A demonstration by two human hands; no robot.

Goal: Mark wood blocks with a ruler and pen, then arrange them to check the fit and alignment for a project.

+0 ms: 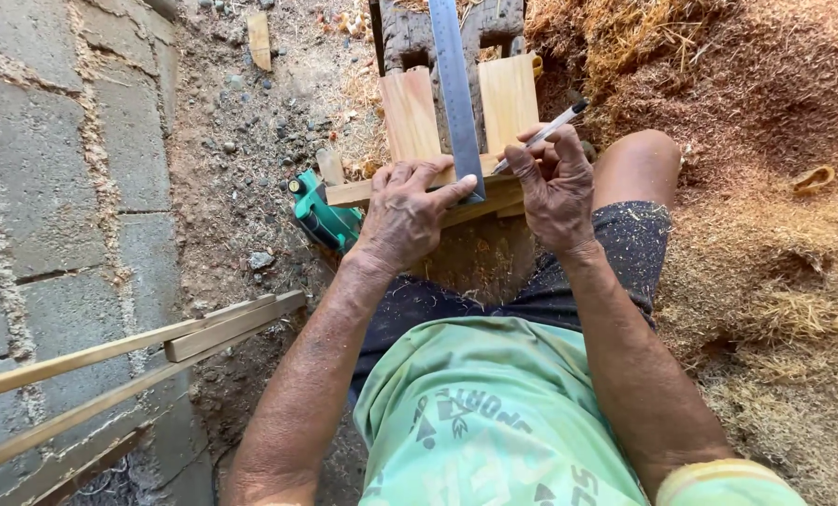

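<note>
Nearest the camera, the person's pale green shirt (494, 422) is filling the bottom of the view, with dark shorts (625, 244) dusted in sawdust just beyond it and a bare knee (639, 164) rising on the right. Both forearms are reaching forward over the lap. To the left, several long thin wooden slats (138, 347) are lying slanted across the grey block paving (53, 187).

The left hand (405, 211) is pressing flat, fingers spread, on a light wooden crosspiece (353, 193), with its thumb stretching out to pin the lower end of a steel ruler (456, 94). The right hand (555, 187) is closed around a pen (545, 131) with a white barrel and dark cap, its tip angling down beside the ruler's right edge, touching or nearly touching the wood; the exact contact is hidden by the fingers. The two hands are sitting close together but not touching, one on either side of the ruler.

Just left of the left hand, a green power tool (320, 215) is lying on the dirt, partly tucked under the workpiece.

Farther out, the ruler is running straight away from the person, lying between two upright pale wooden boards (409, 112) that are joined to the crosspiece. Behind them a dark, rough wooden block (405, 37) is standing. A heap of sawdust and shavings (747, 112) is covering the ground on the right, and a small wood offcut (259, 37) is lying on the gravelly soil at the far left
</note>
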